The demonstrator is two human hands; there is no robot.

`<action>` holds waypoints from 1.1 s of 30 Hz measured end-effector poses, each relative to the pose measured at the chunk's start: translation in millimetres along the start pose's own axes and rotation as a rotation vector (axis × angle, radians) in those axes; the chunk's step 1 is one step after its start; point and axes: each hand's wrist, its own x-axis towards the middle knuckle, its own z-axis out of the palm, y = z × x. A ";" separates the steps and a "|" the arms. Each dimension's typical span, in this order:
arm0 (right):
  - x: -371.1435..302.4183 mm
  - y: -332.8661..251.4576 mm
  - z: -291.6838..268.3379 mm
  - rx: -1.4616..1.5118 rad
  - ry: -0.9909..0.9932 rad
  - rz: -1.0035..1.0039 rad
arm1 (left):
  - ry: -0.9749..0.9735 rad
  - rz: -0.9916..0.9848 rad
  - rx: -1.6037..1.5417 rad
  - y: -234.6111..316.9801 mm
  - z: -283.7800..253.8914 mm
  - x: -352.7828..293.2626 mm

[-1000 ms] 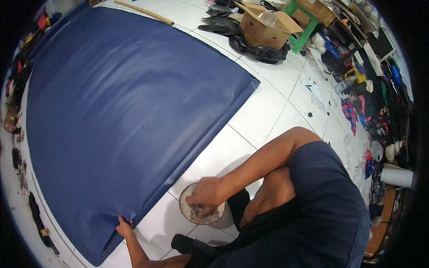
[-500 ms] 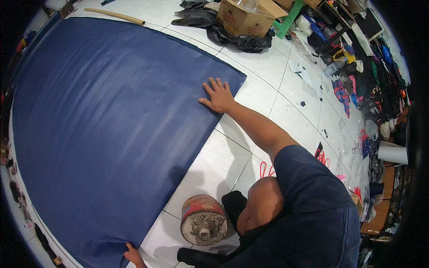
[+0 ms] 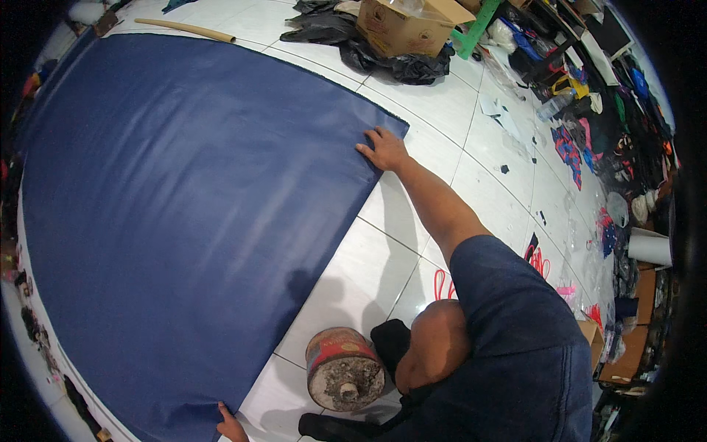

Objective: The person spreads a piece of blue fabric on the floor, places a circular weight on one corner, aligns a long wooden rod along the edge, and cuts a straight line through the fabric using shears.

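Observation:
A large sheet of dark blue fabric (image 3: 177, 191) with a slight sheen lies spread over the floor. Near its far right corner, my right hand (image 3: 387, 149) has its fingers bent over the edge and grips the cloth there. My left hand (image 3: 232, 426) pinches the same edge at the bottom of the view, index finger stretched along the top, thumb and other fingers mostly hidden. Small creases run out from both hands. Beside the edge, between my hands, a worn round can-shaped weight (image 3: 346, 372) with a red band and a rough, cement-like top stands close to my bent leg.
White tiles (image 3: 420, 191) form the floor. Past the far edge lie a cardboard tube (image 3: 177, 28), black plastic bags (image 3: 416, 68) and a cardboard box (image 3: 405, 29). Scraps, red cords (image 3: 536, 259) and heaps of cloth (image 3: 626, 132) crowd the right side, with a white roll (image 3: 649, 247).
My right hand has slid right toward the sheet's edge, its spread fingers now bent around it. The left hand keeps its hold. The view has shifted slightly.

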 end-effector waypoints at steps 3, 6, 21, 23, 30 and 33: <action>7.5 13.0 0.8 -0.092 -0.024 0.167 | -0.004 -0.030 -0.004 -2.6 4.5 5.3; 8.5 28.9 -2.8 -0.037 -0.114 0.165 | 0.058 -0.006 0.007 -5.2 8.8 3.5; -167.4 -138.5 12.3 0.046 -0.050 -0.659 | -0.067 -0.037 0.210 36.1 1.6 -11.5; -220.4 -168.9 24.4 0.012 -0.042 -0.942 | -0.017 0.027 0.100 31.4 5.9 -13.6; -228.5 -188.1 26.2 -0.056 -0.257 -0.965 | -0.047 -0.268 -0.878 -3.2 -21.6 -5.9; -237.5 -203.6 13.4 -0.058 -0.324 -0.931 | 0.138 -0.319 -1.284 -34.8 -66.6 13.1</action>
